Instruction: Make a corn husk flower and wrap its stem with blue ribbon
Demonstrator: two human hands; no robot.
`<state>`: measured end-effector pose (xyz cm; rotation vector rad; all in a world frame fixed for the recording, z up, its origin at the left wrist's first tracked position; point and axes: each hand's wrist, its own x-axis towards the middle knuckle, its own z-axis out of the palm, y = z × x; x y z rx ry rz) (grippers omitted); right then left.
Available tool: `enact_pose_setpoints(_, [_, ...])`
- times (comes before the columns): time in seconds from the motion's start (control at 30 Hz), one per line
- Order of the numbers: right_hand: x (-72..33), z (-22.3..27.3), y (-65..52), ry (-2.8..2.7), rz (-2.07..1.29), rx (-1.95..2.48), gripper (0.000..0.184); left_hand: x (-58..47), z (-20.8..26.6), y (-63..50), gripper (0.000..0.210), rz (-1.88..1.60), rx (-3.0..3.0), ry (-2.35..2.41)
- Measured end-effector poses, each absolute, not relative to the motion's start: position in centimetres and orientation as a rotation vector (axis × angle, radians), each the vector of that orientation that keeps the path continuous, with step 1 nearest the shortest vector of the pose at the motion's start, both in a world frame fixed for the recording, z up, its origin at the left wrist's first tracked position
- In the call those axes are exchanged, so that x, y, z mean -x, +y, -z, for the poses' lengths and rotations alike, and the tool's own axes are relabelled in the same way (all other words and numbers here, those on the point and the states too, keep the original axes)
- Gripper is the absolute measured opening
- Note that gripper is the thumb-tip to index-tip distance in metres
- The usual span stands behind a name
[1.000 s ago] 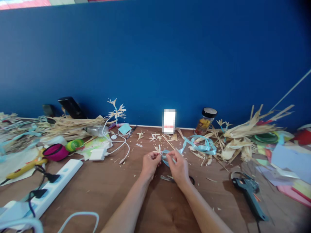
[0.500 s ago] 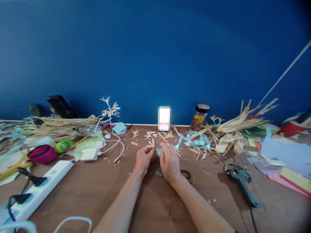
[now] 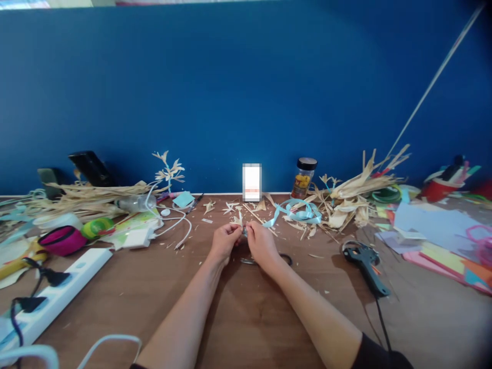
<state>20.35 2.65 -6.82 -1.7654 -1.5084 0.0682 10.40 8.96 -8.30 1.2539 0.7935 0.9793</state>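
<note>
My left hand (image 3: 225,243) pinches a small pale corn husk flower (image 3: 240,218), whose petals stick up above the fingertips. Close against it, my right hand (image 3: 262,243) has its fingers pressed together at the flower's base, where a bit of light blue ribbon shows between the hands. The loose ribbon (image 3: 305,215) lies in curls to the right. Under my right wrist are scissors (image 3: 286,259), partly hidden, with a black handle showing. Husk scraps (image 3: 231,207) are scattered just beyond my hands.
A glue gun (image 3: 365,264) lies to the right, near coloured papers (image 3: 442,223). A lidded jar (image 3: 304,179) and a husk bundle (image 3: 355,197) stand at the back. On the left are a power strip (image 3: 73,287), white cables, a bottle (image 3: 136,204) and a finished-looking husk flower stem (image 3: 169,171).
My right hand has closed from loosely raised fingers into a pinch beside my left fingers at the flower's base. The view has shifted slightly right.
</note>
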Motion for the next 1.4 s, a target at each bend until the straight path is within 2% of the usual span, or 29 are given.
enact_pose_setpoints(0.57, [-21.2,7.8,2.8,-1.550,-0.060,1.783,0.011,-10.4,8.3,8.7,0.023,-0.977,-1.453,0.862])
enact_pose_setpoints(0.93, [-21.9,7.0,3.0,-1.421,-0.492,1.740,0.014,-10.2,8.0,9.0,0.018,-0.950,-1.582,0.838])
enact_pose_setpoints(1.4, [-22.5,6.9,3.0,-1.417,-0.546,1.762,0.012,-10.3,7.8,8.7,0.015,-0.901,-1.698,0.779])
